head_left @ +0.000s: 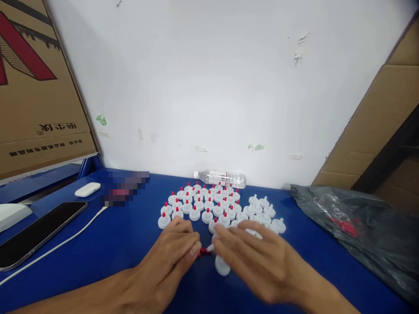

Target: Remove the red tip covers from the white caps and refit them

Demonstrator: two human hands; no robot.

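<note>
Both hands lay palm-down on the blue table (124, 244), fingertips nearly meeting. Small red plugs (203, 251) sat right between them — left hand (170, 257) curled, fingertips pinched at the plugs; right hand (258, 257) blurred, fingers loosely spread over a white cap (222, 266), grip unclear. Finished caps (209, 203) sat just beyond, toward the wall.

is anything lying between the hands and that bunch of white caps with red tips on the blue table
Nothing visible does. The left hand and right hand rest on the blue table right at the near edge of the white caps; small red tips lie between the fingertips. The water bottle lies behind the caps.
</note>
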